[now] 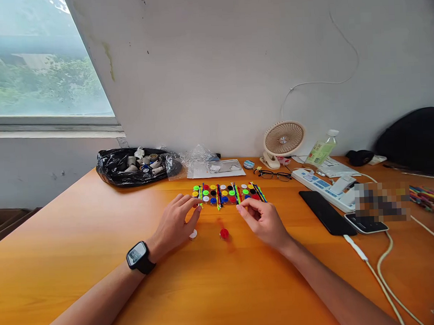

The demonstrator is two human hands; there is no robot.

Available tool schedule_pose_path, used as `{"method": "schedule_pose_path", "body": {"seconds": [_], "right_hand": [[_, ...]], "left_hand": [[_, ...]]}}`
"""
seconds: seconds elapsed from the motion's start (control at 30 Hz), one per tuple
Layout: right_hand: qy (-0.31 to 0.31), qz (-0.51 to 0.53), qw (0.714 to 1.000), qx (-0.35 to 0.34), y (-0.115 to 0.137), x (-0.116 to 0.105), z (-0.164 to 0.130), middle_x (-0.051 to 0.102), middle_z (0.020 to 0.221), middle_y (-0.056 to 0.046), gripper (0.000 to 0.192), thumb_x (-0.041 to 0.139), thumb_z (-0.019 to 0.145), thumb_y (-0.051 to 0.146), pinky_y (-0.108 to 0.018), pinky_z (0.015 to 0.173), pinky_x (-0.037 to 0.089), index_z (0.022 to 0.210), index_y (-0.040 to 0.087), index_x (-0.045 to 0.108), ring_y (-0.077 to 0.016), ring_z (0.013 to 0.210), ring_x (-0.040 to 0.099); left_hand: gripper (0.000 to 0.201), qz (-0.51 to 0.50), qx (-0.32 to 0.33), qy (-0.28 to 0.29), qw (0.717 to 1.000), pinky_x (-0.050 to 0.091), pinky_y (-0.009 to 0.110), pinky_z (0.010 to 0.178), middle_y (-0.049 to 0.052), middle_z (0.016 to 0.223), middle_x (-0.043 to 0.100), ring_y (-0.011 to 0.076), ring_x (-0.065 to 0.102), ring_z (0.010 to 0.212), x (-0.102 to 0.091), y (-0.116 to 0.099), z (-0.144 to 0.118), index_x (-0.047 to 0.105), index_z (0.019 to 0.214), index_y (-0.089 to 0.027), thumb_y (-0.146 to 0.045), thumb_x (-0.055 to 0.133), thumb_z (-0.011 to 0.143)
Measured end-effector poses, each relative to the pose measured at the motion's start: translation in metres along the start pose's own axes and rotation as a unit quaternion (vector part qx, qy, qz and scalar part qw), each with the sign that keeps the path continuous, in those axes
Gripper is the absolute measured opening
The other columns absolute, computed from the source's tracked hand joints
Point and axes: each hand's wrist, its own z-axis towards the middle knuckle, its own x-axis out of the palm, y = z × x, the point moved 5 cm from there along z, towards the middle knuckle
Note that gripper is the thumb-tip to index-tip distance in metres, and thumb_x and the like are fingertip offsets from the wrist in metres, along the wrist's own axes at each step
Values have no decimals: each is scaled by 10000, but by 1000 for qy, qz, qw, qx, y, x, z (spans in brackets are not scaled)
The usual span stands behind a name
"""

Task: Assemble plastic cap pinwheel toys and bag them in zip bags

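Hands (176,221) (262,219) hover palm-down over the orange surface (99,263), fingers loosely apart, empty, beside the caps (227,193).

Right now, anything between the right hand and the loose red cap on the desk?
Nothing visible. The red cap lies alone on bare desk, just left of the right hand and nearer the camera. The white cap sits by the left hand, off that line.
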Motion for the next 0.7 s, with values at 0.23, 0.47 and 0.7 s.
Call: {"method": "schedule_pose_path", "body": {"seconds": [0.23,0.47,0.7], "right_hand": [[81,2,993,-86,15,13,-5,669,793,-22,143,604,979,265,-304,670,454,953,223,739,-174,704,579],[114,6,985,-133,24,16,-10,603,795,-23,182,628,888,135,-342,756,483,943,230,774,-195,783,585],[107,-5,985,-137,27,16,-10,604,797,-20,179,630,878,116,-343,759,483,940,228,755,-198,789,586]], "left_hand": [[228,-8,-15,-8,1000,515,453,977,83,1197,702,282,590,1127,3,17,2,665,1240,-245,-275,523,1063],[336,-4,-20,14,1000,473,517,1113,93,1403,643,301,533,1299,11,22,0,606,1389,-252,-305,510,1071],[397,4,-34,29,999,418,530,1189,97,1511,576,300,459,1422,18,30,-3,548,1457,-238,-357,487,1083]]}}
